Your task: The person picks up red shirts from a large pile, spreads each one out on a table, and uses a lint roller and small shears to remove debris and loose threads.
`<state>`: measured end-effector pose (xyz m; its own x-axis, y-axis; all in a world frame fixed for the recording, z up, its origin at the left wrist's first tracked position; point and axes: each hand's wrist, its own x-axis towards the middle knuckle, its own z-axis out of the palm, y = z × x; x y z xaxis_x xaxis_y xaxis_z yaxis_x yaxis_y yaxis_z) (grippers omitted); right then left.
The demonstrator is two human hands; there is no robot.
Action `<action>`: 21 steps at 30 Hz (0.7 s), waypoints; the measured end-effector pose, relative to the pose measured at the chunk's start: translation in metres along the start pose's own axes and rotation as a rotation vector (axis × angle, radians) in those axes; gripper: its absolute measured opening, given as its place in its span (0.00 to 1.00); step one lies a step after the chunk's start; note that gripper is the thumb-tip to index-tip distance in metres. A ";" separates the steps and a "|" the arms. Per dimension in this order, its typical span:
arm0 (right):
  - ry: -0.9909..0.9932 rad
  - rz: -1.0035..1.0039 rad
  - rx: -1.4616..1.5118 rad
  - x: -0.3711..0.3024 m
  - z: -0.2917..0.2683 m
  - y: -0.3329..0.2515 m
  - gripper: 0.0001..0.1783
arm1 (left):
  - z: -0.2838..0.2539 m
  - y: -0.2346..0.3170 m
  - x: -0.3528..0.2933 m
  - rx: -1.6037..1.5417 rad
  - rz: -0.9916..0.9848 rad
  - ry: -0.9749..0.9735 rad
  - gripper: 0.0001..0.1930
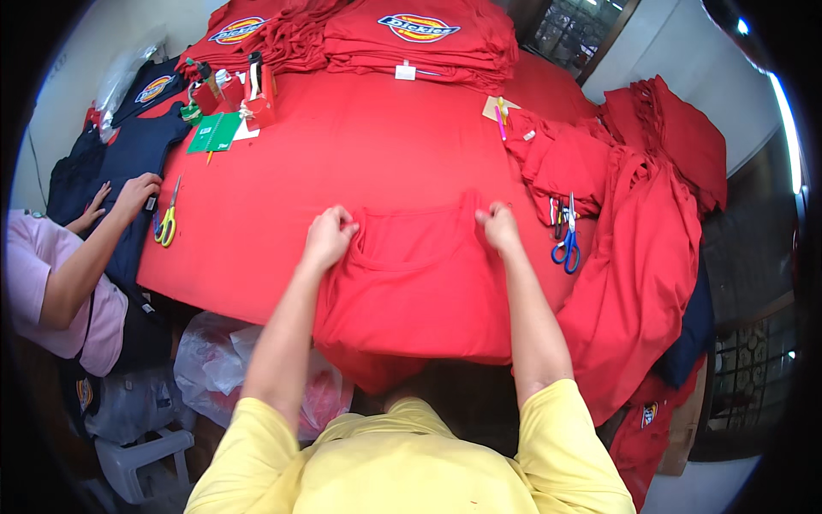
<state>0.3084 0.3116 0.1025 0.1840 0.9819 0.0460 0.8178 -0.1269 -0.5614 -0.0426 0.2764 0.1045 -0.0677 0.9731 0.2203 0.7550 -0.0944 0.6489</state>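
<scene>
A red shirt [411,295] lies across the near edge of the red-covered table, its wide neckline facing away from me and its lower part hanging over the edge. My left hand [330,238] pinches the cloth at the left shoulder, beside the neckline. At the opposite shoulder, my right hand [499,228] pinches the fabric between thumb and fingers, where a small fold stands up. Both arms reach forward with the shirt spread between them. Blue-handled scissors [567,240] lie to the right of my right hand.
Folded red shirts [419,43] are stacked at the back; loose red garments [638,257] drape over the right side. A co-worker's hand [137,195] rests on dark cloth [141,150] at left, near yellow scissors [169,223]. A green notebook [214,132] and a red holder [259,111] stand behind.
</scene>
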 end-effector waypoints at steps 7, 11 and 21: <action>0.471 -0.690 0.219 -0.241 -0.080 -0.049 0.16 | -0.105 0.031 -0.191 0.006 0.622 0.078 0.08; -1.366 0.101 -0.339 -0.420 0.007 0.161 0.22 | -0.084 -0.092 -0.328 0.266 0.033 -1.288 0.08; -0.803 -0.262 0.340 -0.209 -0.151 -0.005 0.11 | -0.174 0.028 -0.148 -0.218 0.239 -1.162 0.10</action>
<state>0.3479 0.0854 0.2208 -0.5243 0.7926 -0.3113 0.5515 0.0376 -0.8333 -0.1253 0.0930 0.2170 0.7705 0.5241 -0.3629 0.5350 -0.2222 0.8151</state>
